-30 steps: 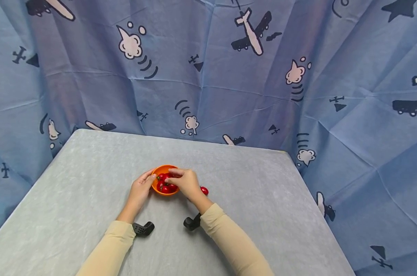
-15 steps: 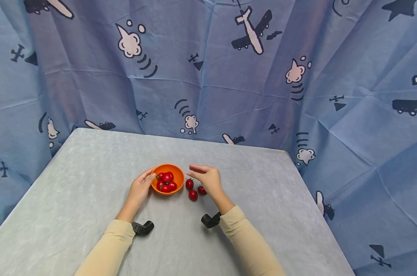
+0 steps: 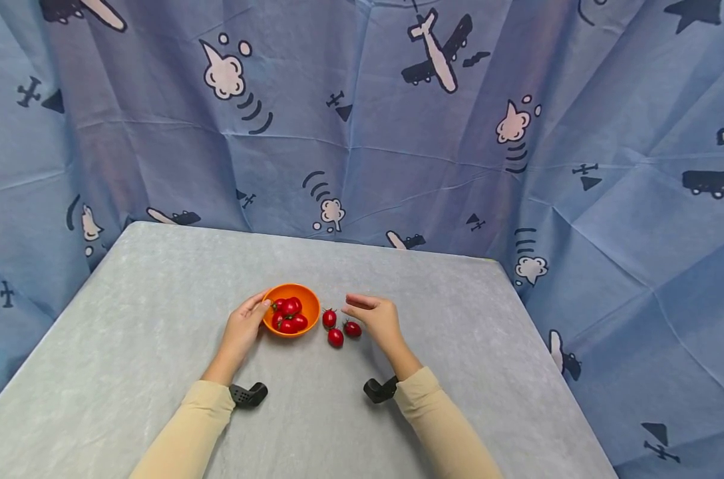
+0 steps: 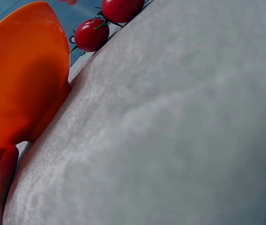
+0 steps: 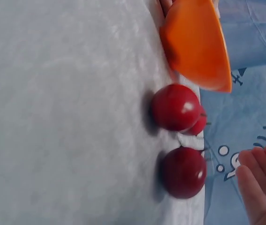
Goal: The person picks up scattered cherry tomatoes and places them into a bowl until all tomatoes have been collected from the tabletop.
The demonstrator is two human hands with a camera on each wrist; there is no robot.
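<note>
An orange bowl (image 3: 308, 303) stands on the table with several red cherry tomatoes (image 3: 291, 307) inside. My left hand (image 3: 241, 328) holds the bowl's left side, thumb over the rim and fingers against the outer wall. Just right of the bowl lie three loose cherry tomatoes: one upper left (image 3: 329, 320), one lower (image 3: 335, 338) and one to the right (image 3: 353, 329). Above and to the right of them hovers my right hand (image 3: 383, 324), its fingers extended and nothing in its grasp. In the right wrist view the right hand's fingers (image 5: 259, 183) appear apart from the tomatoes.
A pale grey cloth covers the table (image 3: 176, 286). Behind and beside it hangs a blue curtain (image 3: 362, 133) printed with airplanes. Each wrist wears a black camera mount, the left one (image 3: 249, 395) and the right one (image 3: 380, 390).
The right hand has left the bowl and moved right, past the three loose tomatoes, which are now uncovered. The left hand has stayed at the bowl.
</note>
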